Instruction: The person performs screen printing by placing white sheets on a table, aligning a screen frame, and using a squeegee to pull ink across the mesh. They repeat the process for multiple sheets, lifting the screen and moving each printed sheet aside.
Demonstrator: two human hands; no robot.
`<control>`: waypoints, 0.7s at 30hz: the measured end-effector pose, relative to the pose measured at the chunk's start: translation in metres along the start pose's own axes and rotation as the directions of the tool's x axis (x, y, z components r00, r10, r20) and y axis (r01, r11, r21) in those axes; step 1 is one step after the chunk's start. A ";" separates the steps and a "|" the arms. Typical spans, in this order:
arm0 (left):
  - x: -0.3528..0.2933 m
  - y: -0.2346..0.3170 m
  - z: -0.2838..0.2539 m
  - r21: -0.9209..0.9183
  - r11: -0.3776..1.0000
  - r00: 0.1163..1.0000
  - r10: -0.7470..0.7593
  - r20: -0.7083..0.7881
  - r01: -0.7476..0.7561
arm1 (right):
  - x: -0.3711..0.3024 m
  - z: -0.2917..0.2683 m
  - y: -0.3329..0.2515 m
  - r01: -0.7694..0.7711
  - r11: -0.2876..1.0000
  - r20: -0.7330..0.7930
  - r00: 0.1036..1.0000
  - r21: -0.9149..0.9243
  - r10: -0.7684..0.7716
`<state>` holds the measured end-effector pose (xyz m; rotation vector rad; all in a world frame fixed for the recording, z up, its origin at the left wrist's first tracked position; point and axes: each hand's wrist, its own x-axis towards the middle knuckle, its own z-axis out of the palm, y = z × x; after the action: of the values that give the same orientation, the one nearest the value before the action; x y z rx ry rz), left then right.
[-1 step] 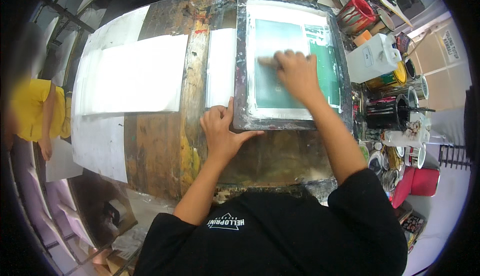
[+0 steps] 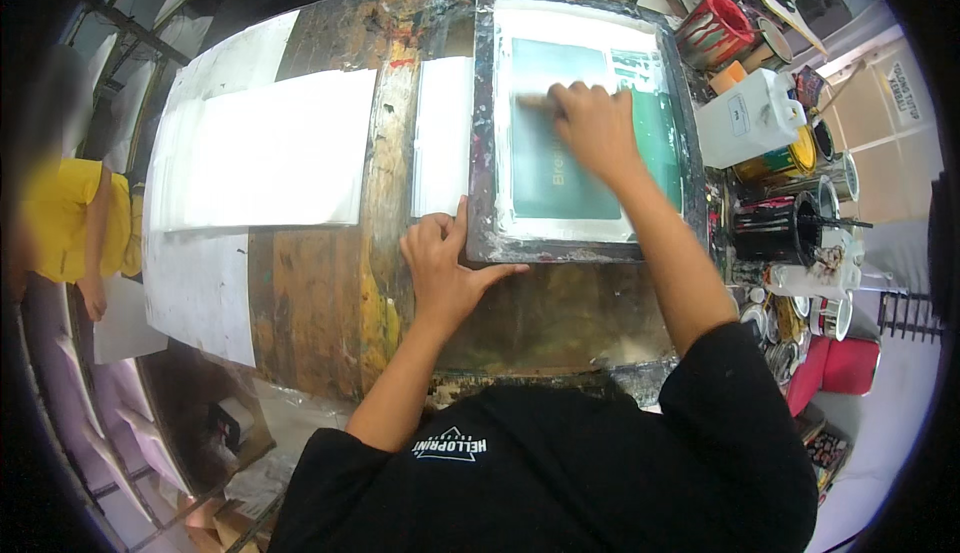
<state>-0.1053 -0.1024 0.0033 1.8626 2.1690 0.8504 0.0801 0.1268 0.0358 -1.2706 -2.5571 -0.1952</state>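
A dark, paint-stained printing frame with a green screen [image 2: 580, 243] lies flat on the old, paint-smeared wooden bench [image 2: 330, 303]. Just left of the frame lies a narrow stack of white paper sheets [image 2: 443, 138]. Further left of the frame is a big pile of white paper [image 2: 270, 148]. Right of the frame stands a white plastic jug [image 2: 745, 118], and behind the jug is a red paint can [image 2: 715, 31]. Near the jug, still right of the frame, stand a yellow tin [image 2: 775, 163] and a black paint pot [image 2: 775, 228]. Far to the left of the frame, a person in a yellow shirt [image 2: 65, 223] stands beside the bench.

The frame is a rectangle. Its screen has a white border and a green middle with pale letters. Its long side runs away from the person, toward the far edge of the bench.

The left hand [image 2: 445, 268] lies flat and spread wide on the near left corner of the frame, thumb along the near edge. The right hand [image 2: 595, 128] is closed around a wooden squeegee [image 2: 535, 103], which presses on the green screen. Only the left end of the squeegee shows; it lies across the frame, from left to right. The right arm covers part of the screen.
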 end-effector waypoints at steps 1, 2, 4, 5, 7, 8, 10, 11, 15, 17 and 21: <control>0.001 0.000 -0.001 -0.013 1.000 1.000 0.002 -0.008 -0.002 | 0.030 0.009 0.014 -0.021 1.000 0.042 0.999 -0.002 0.022; 0.000 0.000 -0.001 -0.004 1.000 1.000 0.020 -0.018 -0.020 | 0.057 0.016 0.027 -0.022 0.999 0.074 0.997 -0.027 0.024; 0.000 0.000 -0.003 -0.023 0.999 0.999 0.032 -0.040 -0.033 | 0.106 0.022 0.056 -0.023 0.999 0.220 0.975 0.045 0.013; 0.001 0.000 -0.003 -0.023 0.999 0.997 0.047 -0.055 -0.048 | 0.127 0.021 0.070 -0.009 0.996 0.239 0.971 0.092 -0.013; 0.001 0.000 -0.002 -0.055 0.995 0.993 0.075 -0.096 -0.080 | 0.148 0.022 0.079 0.000 0.994 0.233 0.972 0.114 -0.027; 0.001 0.000 -0.002 -0.077 0.995 0.996 0.056 -0.075 -0.062 | 0.151 0.023 0.080 0.003 0.995 0.198 0.980 0.099 -0.023; 0.003 0.001 -0.001 -0.139 0.990 0.999 0.030 -0.035 -0.035 | 0.146 0.024 0.074 0.006 0.998 0.128 0.992 0.057 -0.013; 0.004 0.001 -0.001 -0.139 0.988 0.997 0.055 -0.059 -0.062 | 0.136 0.025 0.068 0.006 0.999 0.097 0.995 0.033 -0.009; 0.004 0.002 -0.001 -0.099 0.992 0.995 0.073 -0.072 -0.080 | 0.063 0.004 0.035 0.009 1.000 0.093 0.996 -0.018 -0.008; 0.003 0.001 -0.002 -0.104 0.992 0.996 0.065 -0.061 -0.071 | 0.011 -0.020 0.011 0.055 0.998 0.060 0.997 0.023 -0.056; 0.002 0.008 -0.010 -0.199 0.978 0.997 0.049 -0.067 -0.061 | -0.075 -0.087 -0.039 0.013 0.993 0.204 0.978 0.115 -0.036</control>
<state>-0.1035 -0.1033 0.0164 1.8266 1.9890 1.1075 0.1085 0.0253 0.0961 -1.2768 -2.7132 0.0813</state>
